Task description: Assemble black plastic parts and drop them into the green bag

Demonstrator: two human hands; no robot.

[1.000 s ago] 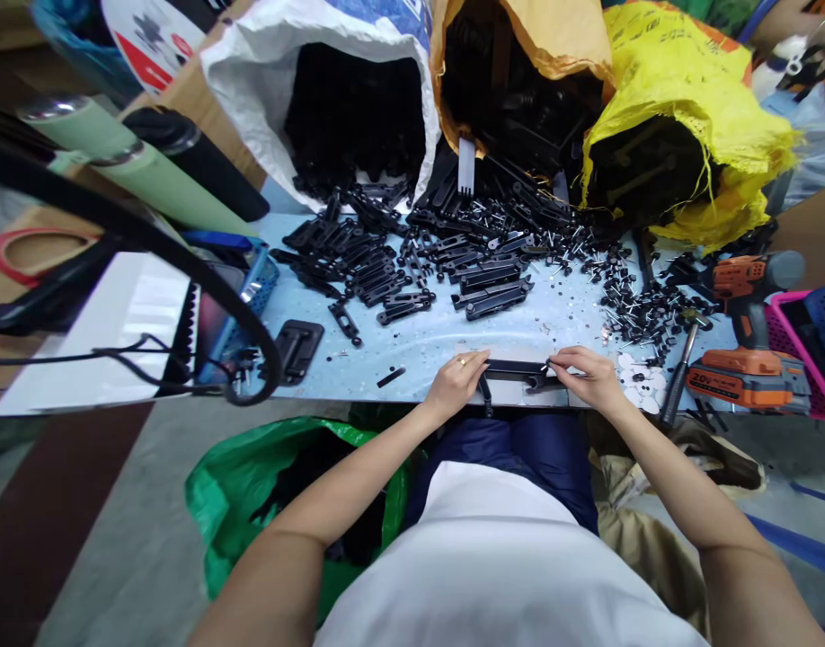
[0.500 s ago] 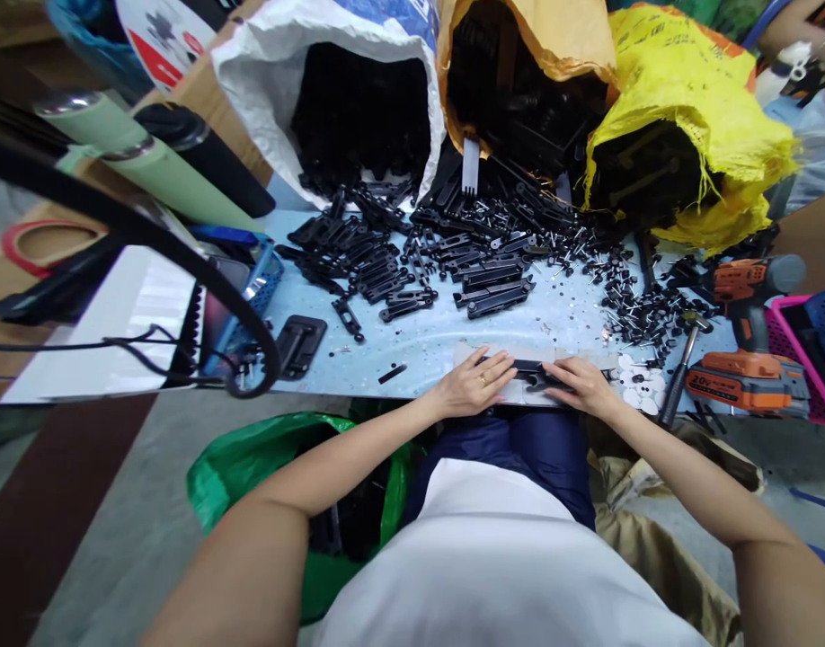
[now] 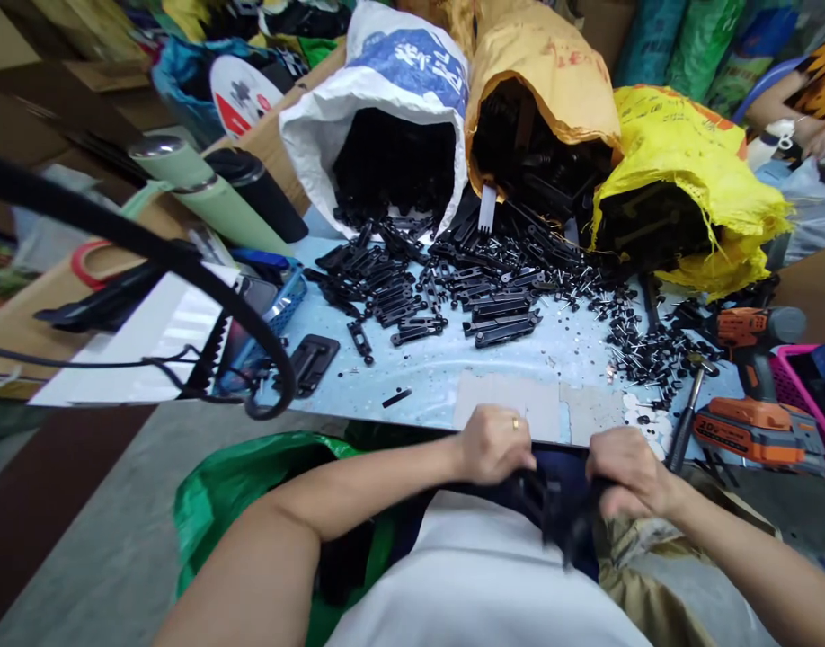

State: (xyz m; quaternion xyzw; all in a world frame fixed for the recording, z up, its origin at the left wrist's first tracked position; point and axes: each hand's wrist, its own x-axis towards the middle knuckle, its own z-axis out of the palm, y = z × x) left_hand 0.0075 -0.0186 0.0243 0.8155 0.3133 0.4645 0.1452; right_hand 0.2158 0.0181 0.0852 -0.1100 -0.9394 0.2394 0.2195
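The black part sits below the counter edge, over the lap, blurred by motion; its exact shape cannot be told. The left hand closes its grip on the part's left end, fingers curled under. The right hand closes its grip on the right end. Both wrists are bent downward, forearms converging from either side.

Risk: the part hangs unsupported off the counter; a loosened grip on either end would probably drop it toward the green bag or floor. The hammer stands just beside the right hand; a wide elbow swing could knock it.
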